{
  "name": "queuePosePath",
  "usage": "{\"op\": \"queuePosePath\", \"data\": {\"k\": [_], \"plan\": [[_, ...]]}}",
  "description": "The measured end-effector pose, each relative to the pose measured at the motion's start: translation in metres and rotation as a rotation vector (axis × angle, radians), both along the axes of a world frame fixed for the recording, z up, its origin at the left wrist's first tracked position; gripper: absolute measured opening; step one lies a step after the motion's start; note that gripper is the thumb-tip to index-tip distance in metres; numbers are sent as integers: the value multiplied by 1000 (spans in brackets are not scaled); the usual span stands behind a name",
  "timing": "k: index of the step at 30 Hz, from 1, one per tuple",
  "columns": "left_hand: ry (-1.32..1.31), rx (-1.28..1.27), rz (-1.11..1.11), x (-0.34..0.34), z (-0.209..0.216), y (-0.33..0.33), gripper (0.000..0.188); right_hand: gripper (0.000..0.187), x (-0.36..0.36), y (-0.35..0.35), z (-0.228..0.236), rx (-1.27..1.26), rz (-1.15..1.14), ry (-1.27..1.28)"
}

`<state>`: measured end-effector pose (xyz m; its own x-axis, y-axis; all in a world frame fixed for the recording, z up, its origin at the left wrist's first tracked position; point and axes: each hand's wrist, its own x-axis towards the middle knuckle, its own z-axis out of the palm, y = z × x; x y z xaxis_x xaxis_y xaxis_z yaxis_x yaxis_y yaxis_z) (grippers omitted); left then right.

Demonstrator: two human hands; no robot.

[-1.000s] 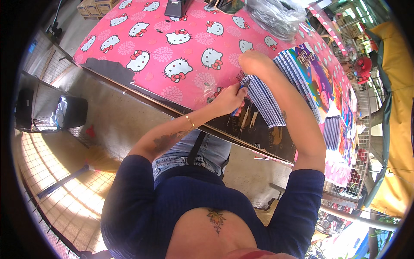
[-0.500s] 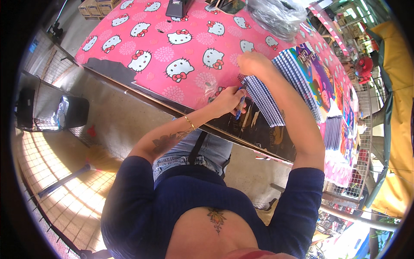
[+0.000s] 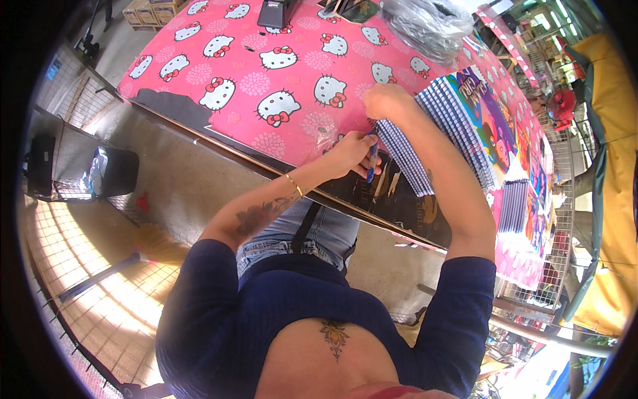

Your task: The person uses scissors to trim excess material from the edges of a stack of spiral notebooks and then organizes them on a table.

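My left hand (image 3: pixel 352 153) is closed around a slim blue tool (image 3: pixel 373 163), which points down toward the table's near edge; its exact kind is not clear. Just beyond it, my right hand (image 3: pixel 387 101) is curled at the far end of a slanted row of notebooks (image 3: pixel 407 159) with blue-and-white bound edges. Whatever the right fingers grip is hidden beneath the hand. My right forearm crosses above the gap between that row and a second notebook stack (image 3: pixel 458 126), whose top cover is purple and colourful.
A pink patterned cloth (image 3: pixel 246 106) covers the table, with its torn dark edge near me. Clear plastic wrapping (image 3: pixel 428 30) lies at the far side, beside a dark device (image 3: pixel 274 13). Another notebook stack (image 3: pixel 513 206) stands at the right. A broom (image 3: pixel 156 245) lies at the lower left.
My left hand has shifted very slightly, and the blue tool is turned a little. The right forearm has drifted slightly left, while the right hand stays at the notebooks' far end.
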<state>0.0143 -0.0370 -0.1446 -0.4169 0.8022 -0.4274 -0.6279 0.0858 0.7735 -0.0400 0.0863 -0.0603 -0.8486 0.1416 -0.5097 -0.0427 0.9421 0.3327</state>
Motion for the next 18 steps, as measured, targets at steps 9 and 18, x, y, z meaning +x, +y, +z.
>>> {"op": "queuePosePath", "data": {"k": [9, 18], "plan": [[74, -38, -49, -4, -6, 4, 33, 28, 4, 0, -5, 9, -25, 22], [-70, -17, -27, -9, -11, 10, 34, 25, 5, -9, -5, 1, 70, -5]]}}
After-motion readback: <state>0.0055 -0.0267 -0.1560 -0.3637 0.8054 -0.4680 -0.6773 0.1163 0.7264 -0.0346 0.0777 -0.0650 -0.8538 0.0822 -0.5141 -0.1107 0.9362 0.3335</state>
